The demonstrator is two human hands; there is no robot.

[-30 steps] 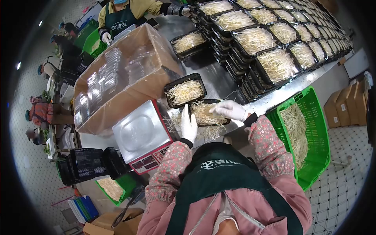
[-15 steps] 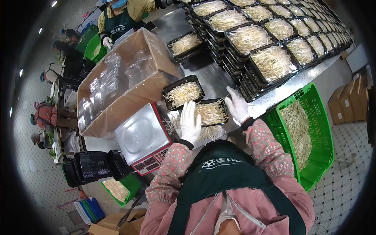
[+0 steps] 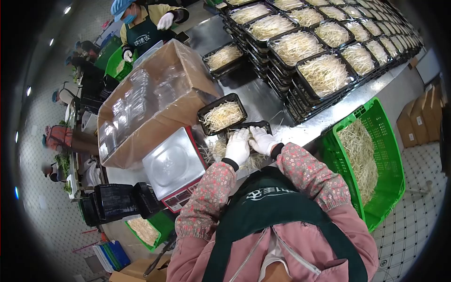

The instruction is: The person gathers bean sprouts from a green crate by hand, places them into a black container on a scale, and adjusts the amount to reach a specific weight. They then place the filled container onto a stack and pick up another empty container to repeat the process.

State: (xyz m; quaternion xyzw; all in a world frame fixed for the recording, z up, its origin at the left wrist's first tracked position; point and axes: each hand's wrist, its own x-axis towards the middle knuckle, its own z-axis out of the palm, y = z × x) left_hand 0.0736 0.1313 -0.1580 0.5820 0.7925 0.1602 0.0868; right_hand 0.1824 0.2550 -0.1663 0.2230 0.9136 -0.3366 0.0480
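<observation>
Both my hands wear white gloves and rest side by side on a black plastic tray [image 3: 267, 126] of bean sprouts, hiding most of it. My left hand [image 3: 238, 146] lies over the tray's left part with fingers extended. My right hand [image 3: 262, 141] lies on its right part, fingers slightly bent and apart, pressing on the sprouts. Just beyond the left fingertips sits another filled tray [image 3: 221, 116], touching or nearly touching the first. Loose bean sprouts [image 3: 213, 150] are scattered on the metal table around my left hand.
Stacked filled trays [image 3: 324, 75] stand at the back right; another filled tray [image 3: 223, 57] sits beyond. Left are a scale [image 3: 171, 162], a cardboard box [image 3: 155, 117] of clear lids and empty black trays [image 3: 112, 199]. A green crate [image 3: 387, 188] of sprouts stands right. A co-worker [image 3: 143, 35] stands opposite.
My right hand has moved left from the tray's right edge onto the sprouts, close to my left hand. My left hand has shifted slightly right and down onto the tray. The co-worker's hand is raised.
</observation>
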